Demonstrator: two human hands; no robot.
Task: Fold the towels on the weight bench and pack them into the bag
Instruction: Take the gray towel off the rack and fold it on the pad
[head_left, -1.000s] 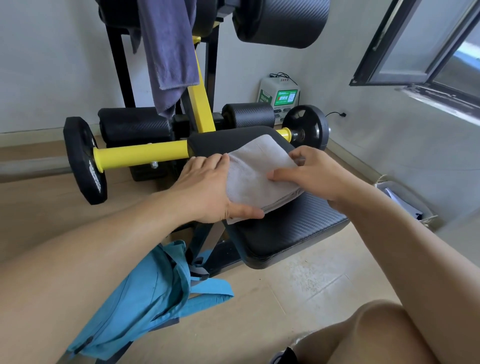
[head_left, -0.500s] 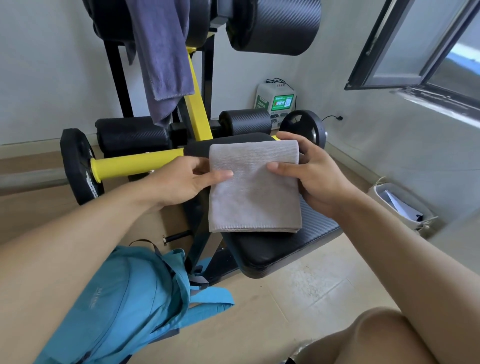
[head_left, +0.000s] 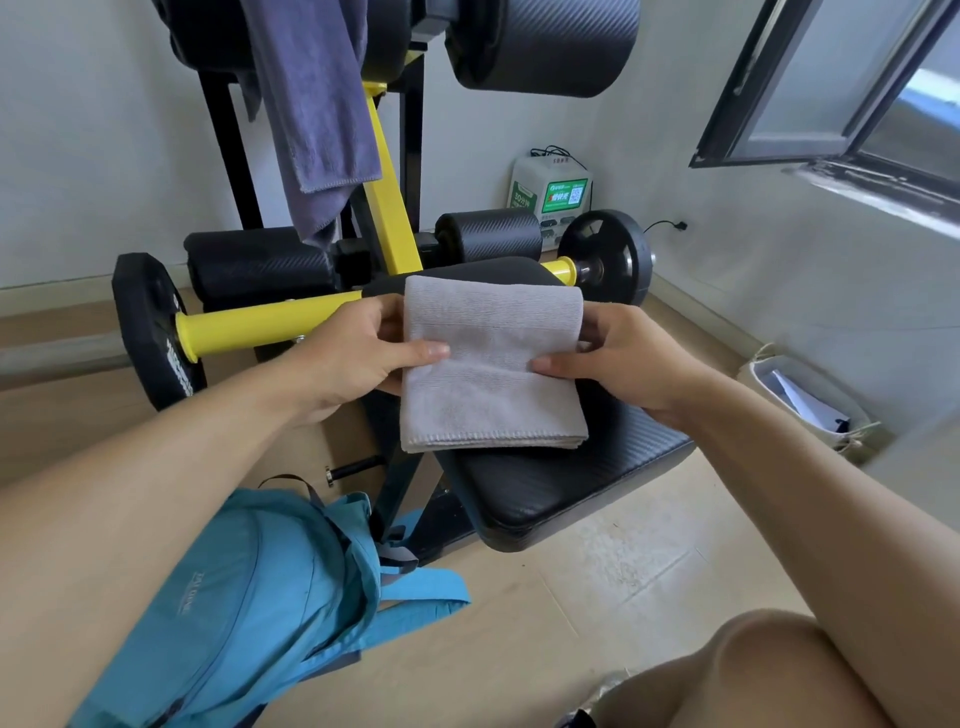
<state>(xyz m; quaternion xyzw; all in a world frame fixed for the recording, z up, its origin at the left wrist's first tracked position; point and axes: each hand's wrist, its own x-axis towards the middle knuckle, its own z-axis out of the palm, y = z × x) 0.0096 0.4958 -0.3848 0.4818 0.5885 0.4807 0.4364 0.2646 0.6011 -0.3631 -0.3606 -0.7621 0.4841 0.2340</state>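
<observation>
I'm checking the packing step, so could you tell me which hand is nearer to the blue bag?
Left. The left hand grips the grey towel's left edge, above the blue bag; the right hand holds the far edge.

A black padded table (head_left: 561, 488) with a yellow frame is standing on the tan tiled floor (head_left: 639, 566). A purple towel (head_left: 317, 104) is hanging over its upper roller pads. A blue bag (head_left: 249, 597) is lying on the floor against the table's base, and a small bin (head_left: 800, 400) is sitting by the wall.
</observation>
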